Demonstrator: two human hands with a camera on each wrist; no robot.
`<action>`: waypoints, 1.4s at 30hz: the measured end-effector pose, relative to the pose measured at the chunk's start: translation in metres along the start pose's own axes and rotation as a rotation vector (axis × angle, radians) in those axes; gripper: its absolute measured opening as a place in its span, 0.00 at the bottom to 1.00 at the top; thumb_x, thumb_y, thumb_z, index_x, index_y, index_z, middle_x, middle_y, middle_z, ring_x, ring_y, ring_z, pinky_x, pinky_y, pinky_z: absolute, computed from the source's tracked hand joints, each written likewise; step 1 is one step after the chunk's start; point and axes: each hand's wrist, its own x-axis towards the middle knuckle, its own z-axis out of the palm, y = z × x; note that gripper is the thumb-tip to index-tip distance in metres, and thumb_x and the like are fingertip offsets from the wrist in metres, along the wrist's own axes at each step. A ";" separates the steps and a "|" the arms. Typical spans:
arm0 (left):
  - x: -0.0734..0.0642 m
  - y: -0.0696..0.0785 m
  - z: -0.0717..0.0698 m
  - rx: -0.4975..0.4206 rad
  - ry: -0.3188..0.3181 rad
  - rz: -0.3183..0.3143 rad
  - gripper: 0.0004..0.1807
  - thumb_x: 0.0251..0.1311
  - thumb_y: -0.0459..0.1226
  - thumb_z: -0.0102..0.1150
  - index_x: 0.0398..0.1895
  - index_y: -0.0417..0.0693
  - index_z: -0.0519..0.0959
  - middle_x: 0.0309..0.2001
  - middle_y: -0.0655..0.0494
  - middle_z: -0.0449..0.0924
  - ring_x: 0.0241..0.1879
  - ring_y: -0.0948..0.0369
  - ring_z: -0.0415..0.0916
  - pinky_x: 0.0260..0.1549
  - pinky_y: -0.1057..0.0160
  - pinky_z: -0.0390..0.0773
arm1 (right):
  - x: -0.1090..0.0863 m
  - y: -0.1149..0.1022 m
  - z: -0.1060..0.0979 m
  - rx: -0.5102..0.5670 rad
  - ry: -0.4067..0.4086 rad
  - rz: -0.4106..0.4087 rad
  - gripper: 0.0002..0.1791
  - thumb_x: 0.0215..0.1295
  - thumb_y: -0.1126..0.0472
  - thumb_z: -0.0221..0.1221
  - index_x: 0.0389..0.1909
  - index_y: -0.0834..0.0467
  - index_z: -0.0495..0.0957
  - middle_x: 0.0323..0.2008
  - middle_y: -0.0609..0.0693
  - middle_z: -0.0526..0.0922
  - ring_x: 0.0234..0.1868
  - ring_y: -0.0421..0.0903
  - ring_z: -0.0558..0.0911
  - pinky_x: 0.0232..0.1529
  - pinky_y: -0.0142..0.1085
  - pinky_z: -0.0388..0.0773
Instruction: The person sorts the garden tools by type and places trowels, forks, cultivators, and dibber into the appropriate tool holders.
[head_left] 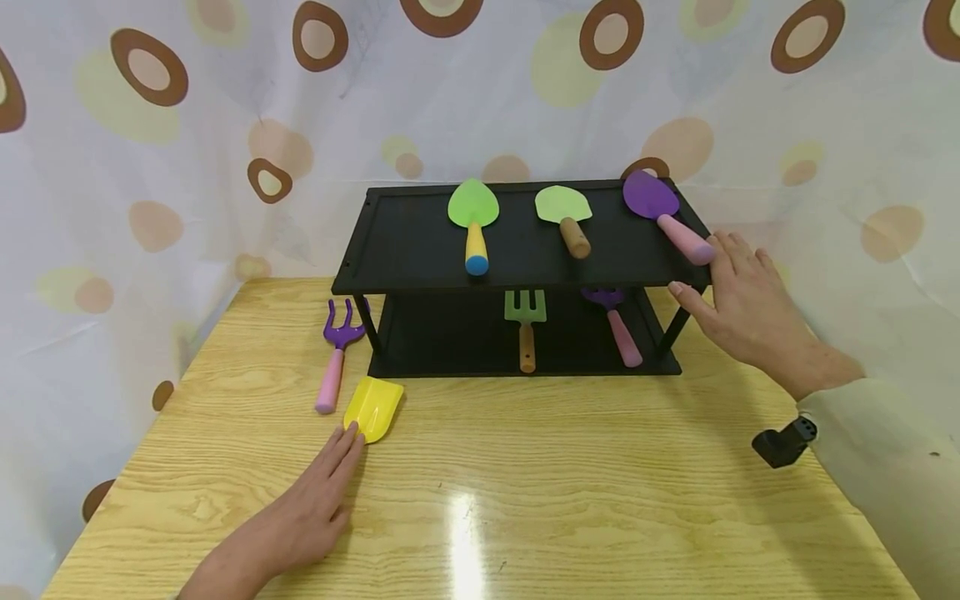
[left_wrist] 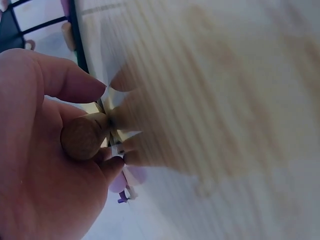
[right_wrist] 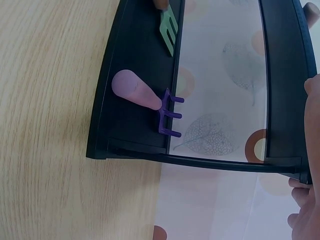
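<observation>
A yellow hand shovel (head_left: 374, 406) lies near the rack's left front corner. My left hand (head_left: 303, 508) is over its handle, fingers toward the blade. In the left wrist view the wooden handle (left_wrist: 82, 139) sits between thumb and fingers, fingertips at the table. My right hand (head_left: 753, 304) rests against the right front corner of the black two-tier rack (head_left: 525, 258), thumb at the front edge, fingers along the side. Right beside it on the top shelf is the purple trowel (head_left: 651, 196) with a pink handle.
The top shelf also bears a green trowel (head_left: 473, 204) and a pale green shovel (head_left: 562, 204). On the lower shelf lie a green fork (head_left: 526, 312) and a purple rake (right_wrist: 162, 114). Another purple rake (head_left: 330, 379) lies left of the rack. A patterned cloth (head_left: 480, 100) hangs behind.
</observation>
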 end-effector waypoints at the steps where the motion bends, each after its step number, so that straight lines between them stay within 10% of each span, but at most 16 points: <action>1: -0.001 0.000 0.000 0.009 0.002 0.007 0.39 0.64 0.29 0.48 0.78 0.37 0.48 0.80 0.42 0.40 0.79 0.43 0.41 0.76 0.59 0.42 | 0.000 0.000 0.000 0.000 0.003 -0.002 0.48 0.76 0.38 0.41 0.75 0.75 0.42 0.76 0.74 0.45 0.78 0.69 0.43 0.76 0.65 0.35; 9: -0.008 -0.002 0.001 0.075 0.024 0.034 0.39 0.65 0.28 0.48 0.79 0.38 0.47 0.80 0.44 0.42 0.78 0.49 0.46 0.71 0.47 0.57 | 0.000 -0.001 0.000 0.001 0.013 -0.011 0.47 0.76 0.39 0.42 0.74 0.75 0.43 0.75 0.74 0.45 0.78 0.69 0.44 0.76 0.66 0.36; 19: -0.012 -0.007 0.008 0.255 0.279 0.251 0.39 0.50 0.21 0.58 0.70 0.30 0.62 0.74 0.38 0.59 0.70 0.46 0.63 0.62 0.52 0.72 | -0.001 -0.001 0.000 0.010 -0.002 0.000 0.48 0.76 0.38 0.41 0.75 0.74 0.41 0.76 0.74 0.44 0.78 0.69 0.42 0.76 0.65 0.34; 39: -0.015 -0.002 -0.008 0.404 0.348 0.298 0.35 0.48 0.24 0.64 0.64 0.30 0.70 0.66 0.38 0.71 0.63 0.50 0.76 0.50 0.62 0.83 | 0.001 0.003 0.002 0.010 -0.007 0.005 0.48 0.76 0.38 0.42 0.76 0.73 0.39 0.76 0.74 0.43 0.78 0.68 0.41 0.76 0.64 0.33; 42: -0.015 -0.003 -0.010 0.412 0.391 0.333 0.25 0.62 0.28 0.51 0.64 0.29 0.71 0.66 0.38 0.72 0.61 0.51 0.77 0.49 0.63 0.83 | 0.001 0.003 0.002 0.012 -0.008 0.004 0.48 0.76 0.38 0.42 0.76 0.73 0.40 0.76 0.74 0.43 0.78 0.68 0.41 0.76 0.64 0.33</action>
